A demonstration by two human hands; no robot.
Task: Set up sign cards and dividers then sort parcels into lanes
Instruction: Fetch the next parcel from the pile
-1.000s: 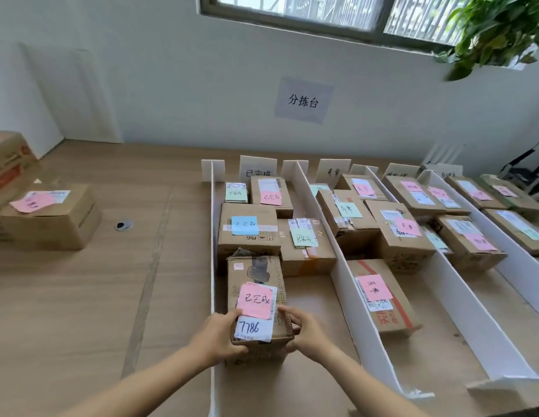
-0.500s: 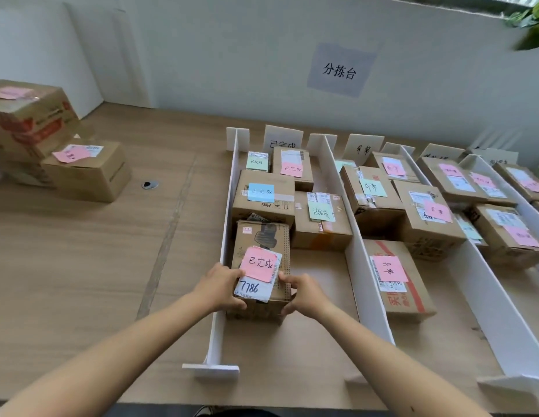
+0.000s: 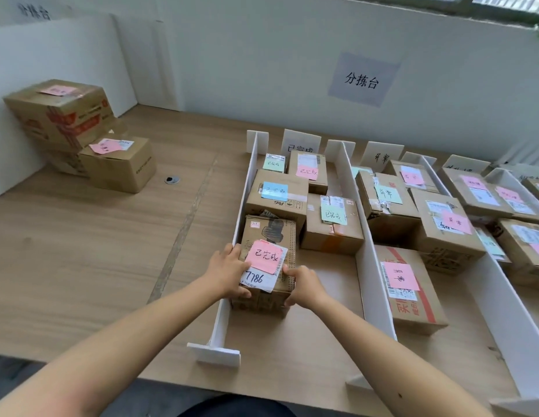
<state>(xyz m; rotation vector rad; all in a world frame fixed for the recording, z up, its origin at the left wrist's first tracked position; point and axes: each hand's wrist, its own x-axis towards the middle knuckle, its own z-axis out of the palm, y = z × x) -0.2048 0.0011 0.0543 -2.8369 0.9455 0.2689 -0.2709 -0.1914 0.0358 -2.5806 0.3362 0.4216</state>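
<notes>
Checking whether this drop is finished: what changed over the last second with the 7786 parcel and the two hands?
Nothing clearly moved; only the camera view swung left. The left hand and right hand still grip the near end of the 7786 parcel, which stays in the leftmost lane beside the divider, just in front of the blue-noted box.

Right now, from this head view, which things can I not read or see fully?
Head view only:
Third sign card: lower writing hidden by the parcels in front.
Far-right parcel: cut off by the right edge.
Pink note on the top left box: writing too blurred.
Held parcel: side faces covered by the left hand and right hand.
</notes>
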